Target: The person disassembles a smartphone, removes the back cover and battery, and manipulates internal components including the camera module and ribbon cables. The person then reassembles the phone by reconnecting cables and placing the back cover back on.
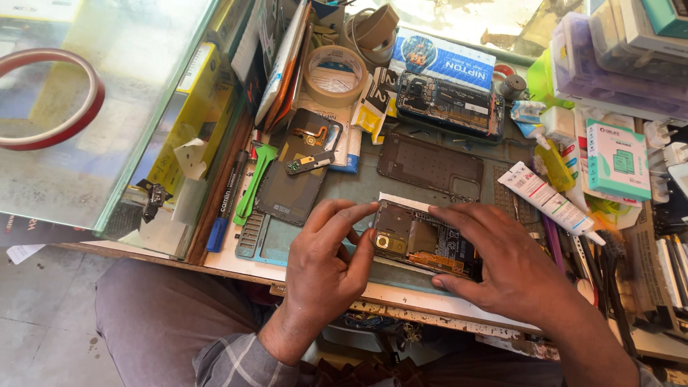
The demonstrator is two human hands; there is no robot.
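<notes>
Phone (423, 240) at lower centre is open, light, stiff, fragile inside: your left hand (326, 261) pinches its left edge, right hand (505, 265) clamps the frame; avoid the board.

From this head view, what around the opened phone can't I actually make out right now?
- Opened phone: its right end is hidden under the right hand; its left edge is partly covered by the left hand.
- Components inside it: too small to identify.
- Tools at the right edge: cut off by the frame.
- Items behind the glass pane: blurred by reflections.
</notes>
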